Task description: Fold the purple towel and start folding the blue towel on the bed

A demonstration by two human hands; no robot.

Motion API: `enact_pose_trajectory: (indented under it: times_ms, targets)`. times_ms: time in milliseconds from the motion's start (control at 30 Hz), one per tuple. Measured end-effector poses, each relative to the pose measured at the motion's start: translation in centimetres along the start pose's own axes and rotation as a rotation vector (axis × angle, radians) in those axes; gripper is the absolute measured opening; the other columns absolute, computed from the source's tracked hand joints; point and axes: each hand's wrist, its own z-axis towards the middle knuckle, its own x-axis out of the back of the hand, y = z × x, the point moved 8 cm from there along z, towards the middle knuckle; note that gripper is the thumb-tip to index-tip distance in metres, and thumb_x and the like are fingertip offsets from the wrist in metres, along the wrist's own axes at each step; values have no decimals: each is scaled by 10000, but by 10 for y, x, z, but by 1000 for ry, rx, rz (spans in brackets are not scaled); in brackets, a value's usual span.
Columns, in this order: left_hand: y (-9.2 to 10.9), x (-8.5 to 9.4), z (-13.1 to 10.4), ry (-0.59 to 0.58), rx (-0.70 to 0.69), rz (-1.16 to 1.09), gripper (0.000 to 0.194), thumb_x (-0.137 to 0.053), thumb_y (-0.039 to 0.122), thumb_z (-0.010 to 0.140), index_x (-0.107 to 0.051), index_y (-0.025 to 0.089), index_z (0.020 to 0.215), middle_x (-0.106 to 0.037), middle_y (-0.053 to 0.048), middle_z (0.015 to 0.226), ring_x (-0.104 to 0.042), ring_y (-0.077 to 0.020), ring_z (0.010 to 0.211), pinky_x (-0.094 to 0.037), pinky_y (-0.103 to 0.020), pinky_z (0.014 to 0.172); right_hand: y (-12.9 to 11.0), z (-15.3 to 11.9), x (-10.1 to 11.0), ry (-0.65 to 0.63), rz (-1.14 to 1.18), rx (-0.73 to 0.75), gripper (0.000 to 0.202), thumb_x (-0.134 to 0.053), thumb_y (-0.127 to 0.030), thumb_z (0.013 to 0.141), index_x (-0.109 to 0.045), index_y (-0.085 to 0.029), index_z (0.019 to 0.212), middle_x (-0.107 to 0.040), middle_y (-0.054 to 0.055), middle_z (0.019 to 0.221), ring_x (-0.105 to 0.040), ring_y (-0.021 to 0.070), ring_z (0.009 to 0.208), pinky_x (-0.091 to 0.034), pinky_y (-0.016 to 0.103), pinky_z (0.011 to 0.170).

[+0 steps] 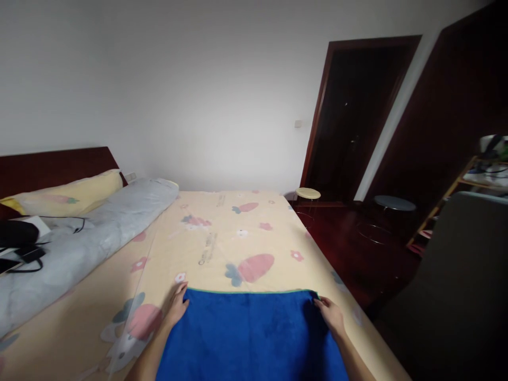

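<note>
I've got the left hand (177,307) and right hand (330,313) each pinching a far corner of the blue towel (250,333), keeping it flat and square on the bed (222,238).

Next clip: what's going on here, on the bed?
A person stands at a bed covered by a yellow sheet with a strawberry print and has a blue towel spread flat on it. The left hand is at the towel's far left corner and the right hand at its far right corner, both pressed to the far edge. A grey bolster and a yellow pillow lie along the left side.
</note>
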Motion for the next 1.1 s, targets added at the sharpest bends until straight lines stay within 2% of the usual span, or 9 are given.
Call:
enact_pose_trajectory:
  times_ms: [200, 300, 367, 467, 600, 767, 867, 1000, 1100]
  targets:
    - [56, -34, -50, 50, 78, 304, 653, -328, 317, 887, -174, 109, 1487, -112, -119, 1600, -82, -229, 1476, -147, -513, 1173, -23, -45, -42, -30, 76, 42, 745, -412, -309, 673, -415, -57, 1374, -600, 156, 1297, -570, 270, 1193, -458, 416, 1008]
    - [122, -81, -73, -64, -45, 327, 597, -206, 254, 912, -111, 153, 1493, -66, -59, 1601, -64, -185, 1474, -153, -467, 1183, -78, -98, -96, -95, 78, 222, 707, -394, -221, 690, -431, -110, 1387, -489, 103, 1426, -406, 230, 1348, -318, 400, 1135]
    - [163, -118, -84, -198, -170, 280, 604, -214, 230, 900, -92, 198, 1491, -90, -15, 1597, -69, -169, 1471, -153, -449, 1190, -128, -143, -141, -290, 15, 489, 649, -364, -175, 740, -458, -161, 1382, -432, 73, 1473, -327, 222, 1394, -241, 426, 1171]
    - [190, -151, -91, -321, -288, 217, 564, -207, 296, 925, -116, 268, 1481, -148, 11, 1587, -107, -169, 1466, -154, -461, 1195, -166, -185, -182, -518, -89, 695, 597, -329, -208, 861, -320, -265, 1455, -323, 13, 1529, -247, 190, 1424, -213, 424, 1177]
    - [154, -128, -75, -210, -249, 256, 546, -189, 444, 944, -139, 314, 1473, -170, 16, 1583, -163, -193, 1462, -171, -504, 1186, -144, -156, -168, -480, -284, 690, 534, -311, -449, 941, -326, -273, 1446, -294, 38, 1534, -241, 214, 1426, -195, 467, 1173]
    - [60, -65, -50, -72, 12, 430, 561, -200, 460, 941, -176, 278, 1471, -177, -8, 1585, -168, -204, 1462, -172, -514, 1173, -54, -73, -101, -215, -540, 450, 618, -294, -563, 923, -289, -251, 1456, -256, 47, 1549, -214, 216, 1435, -174, 493, 1169]
    - [27, -47, -43, -74, 85, 506, 590, -225, 491, 931, -153, 273, 1475, -153, -5, 1591, -134, -203, 1468, -150, -505, 1176, -15, -48, -74, -155, -653, 376, 663, -302, -579, 907, -231, -240, 1472, -219, 32, 1560, -187, 214, 1443, -166, 497, 1169]
    - [33, -43, -41, -68, 164, 572, 569, -244, 427, 931, -196, 246, 1468, -167, -29, 1586, -122, -247, 1469, -113, -578, 1162, -19, -46, -68, -98, -730, 327, 680, -333, -522, 898, -283, -142, 1460, -241, 108, 1548, -210, 269, 1436, -151, 524, 1165]
    - [90, -60, -46, 17, 43, 531, 540, -192, 288, 934, -196, 216, 1469, -175, -29, 1581, -109, -237, 1471, -109, -555, 1172, -64, -71, -87, -53, -680, 306, 604, -269, -367, 923, -319, -56, 1438, -292, 171, 1519, -239, 288, 1424, -156, 519, 1164]
